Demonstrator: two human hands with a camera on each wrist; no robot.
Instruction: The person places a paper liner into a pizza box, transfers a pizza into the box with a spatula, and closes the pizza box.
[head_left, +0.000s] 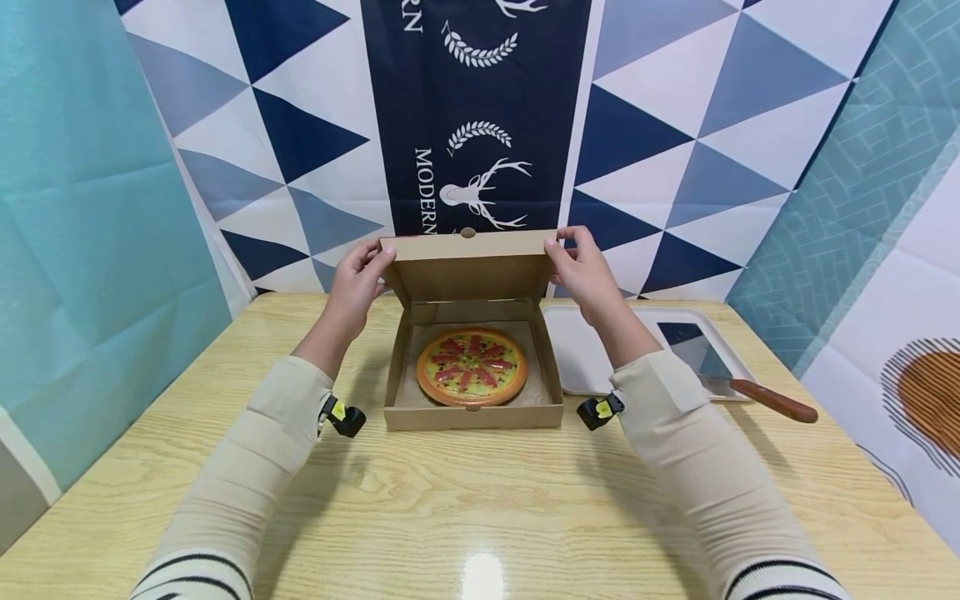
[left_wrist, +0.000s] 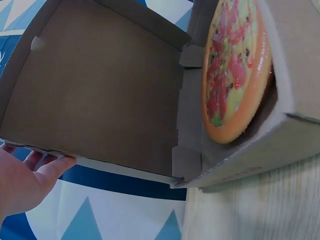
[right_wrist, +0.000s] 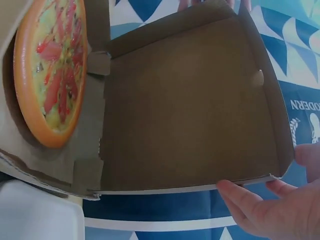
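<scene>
A cardboard pizza box (head_left: 474,419) stands on the table with its lid (head_left: 465,279) raised and tilted over the back. Inside lies a round pizza (head_left: 472,367) with an orange-brown crust and red strips on top. My left hand (head_left: 356,287) pinches the lid's left front corner, thumb on the front flap. At the right front corner, my right hand (head_left: 587,271) holds the lid in the same way. Both wrist views show the lid's brown inner face, with the left fingers (left_wrist: 55,167) and right fingers (right_wrist: 240,200) at its side edges.
To the right of the box is a white tray (head_left: 581,358), partly hidden behind the right forearm. A pizza server (head_left: 772,400) with a wooden handle lies on it, the handle jutting past the tray's rim. A patterned cloth wall (head_left: 480,100) rises behind the wooden table (head_left: 450,500).
</scene>
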